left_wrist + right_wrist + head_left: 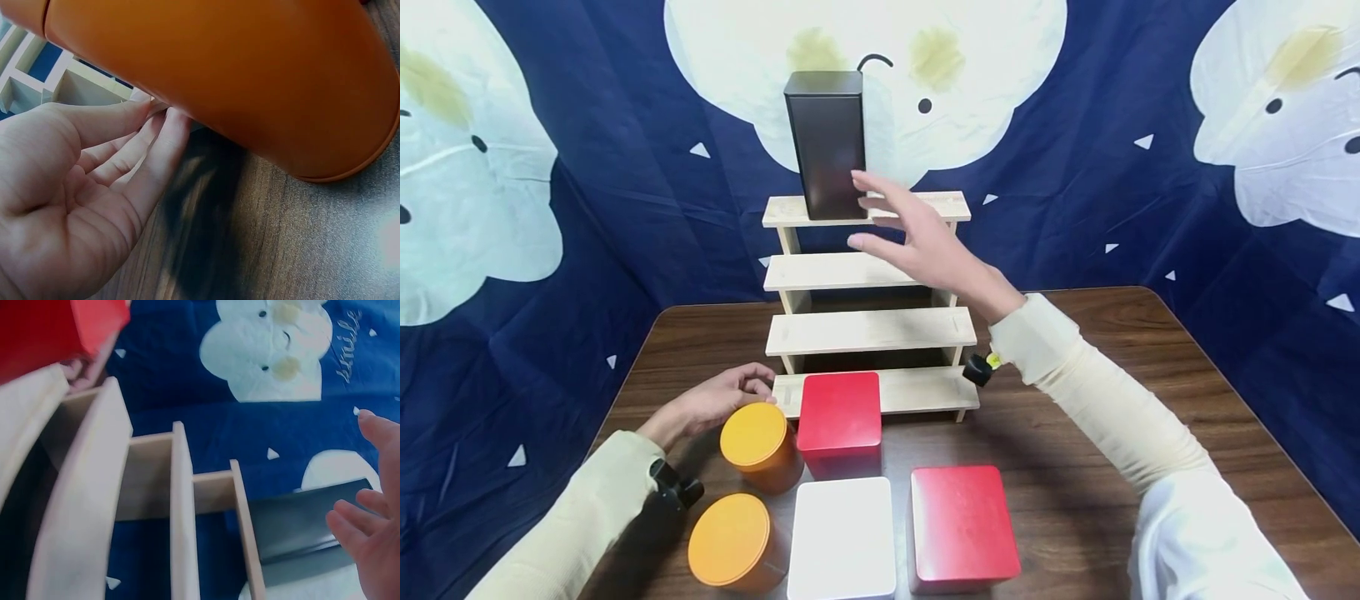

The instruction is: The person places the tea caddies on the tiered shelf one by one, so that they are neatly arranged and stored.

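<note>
A tall black box (827, 154) stands upright on the top step of a four-tier wooden step shelf (865, 332), left of its middle. My right hand (917, 233) is raised at the box's lower right side, thumb apart from the loosely bent fingers and nothing between them. In the right wrist view those fingers (359, 528) overlap the dark box (306, 519). My left hand (726, 400) is at the left end of the lowest step. Its thumb and fingers pinch the step's edge, partly hidden behind an orange round canister (237, 75) in the left wrist view.
In front of the shelf, a red box (841, 417) stands beside an orange canister (756, 442). Nearer are another orange canister (733, 542), a white box (842, 537) and a second red box (962, 525). Blue cloth (1075, 167) with clouds hangs behind the wooden table (1075, 483).
</note>
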